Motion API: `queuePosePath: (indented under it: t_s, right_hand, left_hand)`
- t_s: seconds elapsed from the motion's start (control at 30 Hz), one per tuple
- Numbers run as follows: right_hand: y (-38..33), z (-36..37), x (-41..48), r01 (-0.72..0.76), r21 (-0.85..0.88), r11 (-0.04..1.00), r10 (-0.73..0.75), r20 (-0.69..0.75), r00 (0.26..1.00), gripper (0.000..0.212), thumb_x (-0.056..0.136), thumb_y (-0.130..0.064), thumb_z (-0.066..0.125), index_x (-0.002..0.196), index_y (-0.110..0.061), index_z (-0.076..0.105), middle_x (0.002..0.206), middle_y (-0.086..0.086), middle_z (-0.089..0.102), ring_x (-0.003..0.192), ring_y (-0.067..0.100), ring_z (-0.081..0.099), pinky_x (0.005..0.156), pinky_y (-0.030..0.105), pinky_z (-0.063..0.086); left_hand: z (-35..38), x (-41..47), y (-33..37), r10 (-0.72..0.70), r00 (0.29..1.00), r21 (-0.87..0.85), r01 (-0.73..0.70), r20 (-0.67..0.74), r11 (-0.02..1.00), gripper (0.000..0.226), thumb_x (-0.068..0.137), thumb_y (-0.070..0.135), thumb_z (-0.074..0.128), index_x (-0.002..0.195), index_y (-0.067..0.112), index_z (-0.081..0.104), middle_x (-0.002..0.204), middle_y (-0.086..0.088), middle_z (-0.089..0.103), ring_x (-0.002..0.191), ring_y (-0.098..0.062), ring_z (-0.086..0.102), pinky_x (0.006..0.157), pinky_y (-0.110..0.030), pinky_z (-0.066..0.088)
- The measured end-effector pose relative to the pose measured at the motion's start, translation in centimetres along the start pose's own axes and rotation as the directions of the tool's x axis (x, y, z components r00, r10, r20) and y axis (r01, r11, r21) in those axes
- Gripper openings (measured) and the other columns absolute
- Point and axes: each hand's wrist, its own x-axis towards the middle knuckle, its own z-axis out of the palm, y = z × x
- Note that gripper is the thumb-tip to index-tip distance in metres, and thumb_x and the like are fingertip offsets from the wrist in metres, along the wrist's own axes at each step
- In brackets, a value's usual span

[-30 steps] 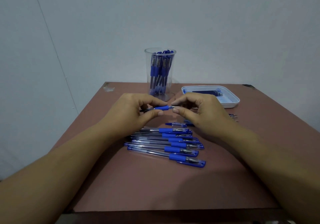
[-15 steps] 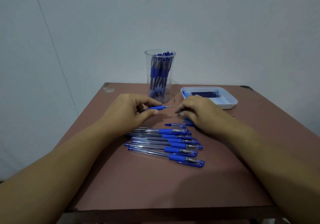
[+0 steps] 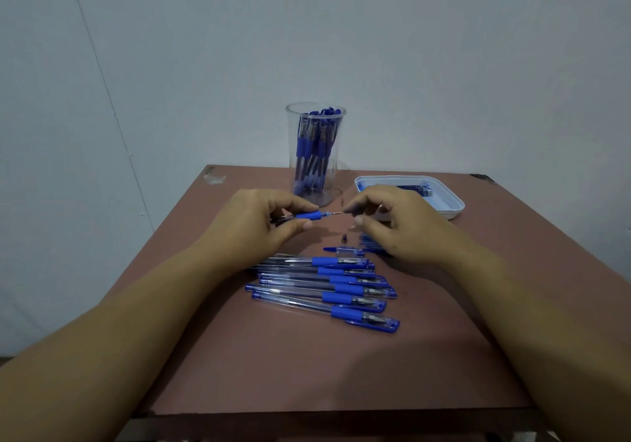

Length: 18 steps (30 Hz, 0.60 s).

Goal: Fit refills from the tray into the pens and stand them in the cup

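Observation:
My left hand [image 3: 259, 226] grips a pen [image 3: 309, 216] by its blue grip and holds it level above the table, its thin refill tip [image 3: 336, 213] sticking out to the right. My right hand [image 3: 392, 226] hovers just right of that tip, forefinger and thumb curved and a little apart with nothing between them. A small dark nose cone [image 3: 345, 237] lies on the table below the tip. The clear cup [image 3: 316, 108] with several blue pens stands behind my hands. The white tray [image 3: 450, 207] at the back right holds dark refills [image 3: 413, 188].
Several capped blue pens [image 3: 324, 284] lie in a row on the brown table [image 3: 307, 373] in front of my hands. A loose blue cap [image 3: 345, 251] lies just beyond the row, with more blue parts [image 3: 370, 247] half hidden under my right hand. A grey wall stands behind.
My right hand dropped to the table, left the nose cone there, and has risen back beside the pen's bare refill tip. My left hand kept holding the pen.

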Motion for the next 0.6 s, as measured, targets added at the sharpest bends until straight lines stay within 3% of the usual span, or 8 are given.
queuePosePath:
  t_s: [0.1, 0.27, 0.43, 0.6]
  right_hand:
    - [-0.7, 0.7, -0.3, 0.047, 0.072, 0.996, -0.044, -0.048, 0.998, 0.014, 0.092, -0.027, 0.065, 0.105, -0.030, 0.066, 0.098, -0.014, 0.066, 0.093, 0.004, 0.062, 0.081, 0.027, 0.051]
    - [-1.1, 1.2, -0.3, 0.063, 0.086, 0.994, -0.057, -0.065, 0.996, 0.008, 0.092, -0.024, 0.065, 0.100, -0.022, 0.067, 0.089, -0.011, 0.068, 0.084, 0.002, 0.063, 0.073, 0.014, 0.047]
    - [-0.3, 0.1, -1.0, 0.024, 0.078, 0.997, -0.018, -0.084, 0.996, 0.009, 0.091, -0.021, 0.066, 0.092, -0.029, 0.064, 0.085, -0.016, 0.066, 0.085, 0.003, 0.062, 0.074, 0.014, 0.046]
    - [-1.0, 0.6, -1.1, 0.028, 0.155, 0.988, -0.018, -0.062, 0.998, 0.017, 0.089, -0.027, 0.069, 0.105, -0.032, 0.068, 0.095, -0.017, 0.069, 0.089, 0.000, 0.064, 0.077, 0.014, 0.050]
  left_hand:
    - [0.3, 0.0, 0.4, 0.038, 0.999, 0.002, -0.038, -0.016, 0.999, 0.023, 0.083, 0.034, 0.074, 0.106, 0.040, 0.072, 0.089, 0.016, 0.073, 0.076, -0.007, 0.065, 0.069, -0.034, 0.055]
    - [0.5, -0.1, 0.7, 0.060, 0.998, 0.014, -0.060, -0.016, 0.998, 0.023, 0.084, 0.035, 0.074, 0.106, 0.038, 0.073, 0.092, 0.018, 0.072, 0.078, -0.007, 0.066, 0.070, -0.036, 0.055]
    - [0.5, -0.2, 0.5, 0.048, 0.999, 0.024, -0.048, -0.025, 0.999, 0.023, 0.084, 0.034, 0.075, 0.106, 0.037, 0.074, 0.092, 0.017, 0.073, 0.076, -0.010, 0.066, 0.070, -0.037, 0.056]
    - [0.6, -0.2, 1.0, 0.083, 0.996, 0.036, -0.082, -0.029, 0.996, 0.022, 0.084, 0.034, 0.075, 0.106, 0.035, 0.074, 0.093, 0.019, 0.072, 0.078, -0.002, 0.065, 0.070, -0.031, 0.056]
